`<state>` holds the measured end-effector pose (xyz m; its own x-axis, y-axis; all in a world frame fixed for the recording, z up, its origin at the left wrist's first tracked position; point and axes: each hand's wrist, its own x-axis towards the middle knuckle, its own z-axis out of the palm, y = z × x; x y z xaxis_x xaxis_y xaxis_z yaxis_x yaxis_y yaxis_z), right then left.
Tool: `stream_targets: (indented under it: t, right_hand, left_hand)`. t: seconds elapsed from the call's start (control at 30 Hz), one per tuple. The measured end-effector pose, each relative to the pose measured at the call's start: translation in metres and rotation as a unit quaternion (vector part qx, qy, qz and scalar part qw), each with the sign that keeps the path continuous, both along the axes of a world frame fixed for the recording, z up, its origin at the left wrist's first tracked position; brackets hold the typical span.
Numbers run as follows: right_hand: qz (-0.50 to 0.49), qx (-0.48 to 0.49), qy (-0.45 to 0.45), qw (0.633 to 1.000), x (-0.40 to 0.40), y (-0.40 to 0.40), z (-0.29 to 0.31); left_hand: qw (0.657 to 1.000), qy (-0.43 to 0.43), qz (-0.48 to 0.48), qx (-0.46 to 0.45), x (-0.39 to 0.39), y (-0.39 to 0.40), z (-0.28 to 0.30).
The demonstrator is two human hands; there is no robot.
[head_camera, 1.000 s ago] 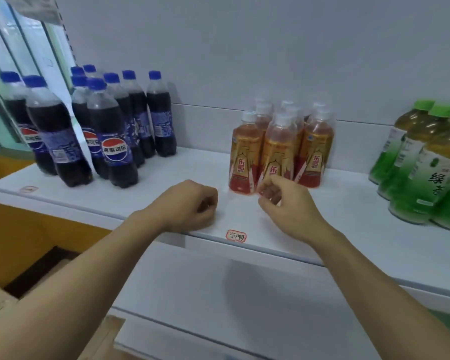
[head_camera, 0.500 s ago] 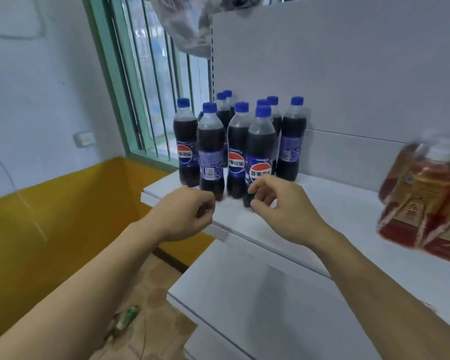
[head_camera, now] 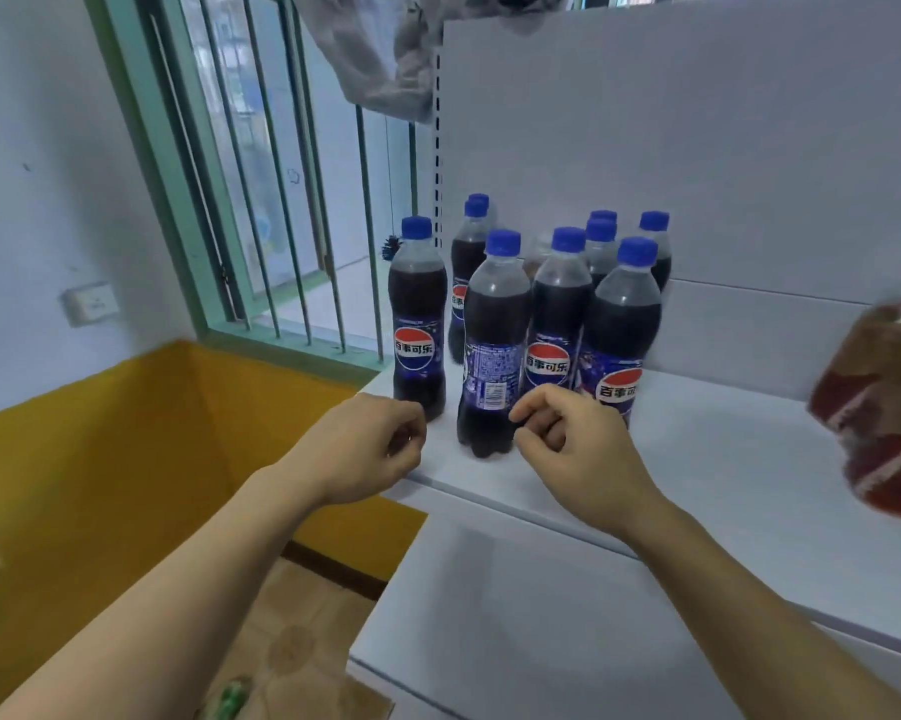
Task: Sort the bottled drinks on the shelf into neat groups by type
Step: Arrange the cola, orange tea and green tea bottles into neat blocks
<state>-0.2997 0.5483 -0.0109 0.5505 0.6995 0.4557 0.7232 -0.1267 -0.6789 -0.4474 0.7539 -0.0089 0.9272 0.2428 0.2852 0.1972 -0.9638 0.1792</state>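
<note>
At the bottom of the frame two bare forearms reach in from the lower corners toward the middle. The left hand (head_camera: 365,449) hovers at the front edge of the white shelf (head_camera: 724,475), its fingers curled into a loose fist that holds nothing, just short of the leftmost cola bottle (head_camera: 418,319). The right hand (head_camera: 575,449) sits a little to the right of centre, its fingers also curled in with nothing between them, the knuckles just in front of the base of the nearest cola bottle (head_camera: 495,345); whether they touch it cannot be told. Below the hands a lower white shelf (head_camera: 516,615) fills the bottom centre, and to its left a tiled floor (head_camera: 303,631) shows with a small green object (head_camera: 230,698) lying on it. Behind the hands, at centre frame, the cola bottles stand upright in a close cluster on the shelf, all dark with blue caps and blue labels, the leftmost standing slightly apart from the rest. At the right edge a blurred orange-red bottle (head_camera: 874,407) stands on the same shelf, well apart from the colas. Farther back a white back panel (head_camera: 698,148) rises behind the bottles. In the upper left a green-framed barred window (head_camera: 261,200) sits above a yellow wall band (head_camera: 100,459), with a wall socket (head_camera: 89,302) at the left.
</note>
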Motion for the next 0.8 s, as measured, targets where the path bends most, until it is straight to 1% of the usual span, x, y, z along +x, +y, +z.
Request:
stream_targets:
  t: [0.07, 0.17, 0.3, 0.4, 0.57, 0.67, 0.73, 0.8]
  right_hand:
    - [-0.008, 0.009, 0.003, 1.0, -0.002, 0.001, -0.004]
    - [-0.009, -0.007, -0.006, 1.0, -0.006, 0.007, -0.005]
    - [-0.022, -0.008, -0.035, 0.999, -0.022, 0.016, 0.002]
    - [-0.036, -0.008, -0.047, 0.998, -0.033, 0.028, 0.015]
    - [-0.077, -0.037, -0.079, 0.993, -0.061, 0.067, 0.03]
    - [-0.12, -0.033, -0.11, 0.986, -0.073, 0.088, 0.052]
    - [-0.14, -0.024, -0.136, 0.98, -0.077, 0.095, 0.077]
    - [-0.156, -0.028, -0.177, 0.971, -0.078, 0.098, 0.103]
  left_hand:
    - [1.0, -0.017, -0.004, -0.005, -0.002, 0.005, -0.002]
    - [0.998, -0.043, -0.01, -0.034, -0.006, 0.013, -0.006]
    - [0.999, -0.034, -0.025, -0.034, -0.002, 0.033, -0.009]
    - [0.998, -0.018, -0.057, -0.034, 0.005, 0.053, -0.009]
    - [0.993, 0.004, -0.113, -0.024, 0.015, 0.102, -0.004]
    - [0.988, 0.0, -0.148, -0.035, 0.02, 0.132, 0.002]
    - [0.983, -0.012, -0.17, -0.061, 0.027, 0.146, 0.007]
    - [0.981, -0.005, -0.171, -0.088, 0.035, 0.151, 0.01]
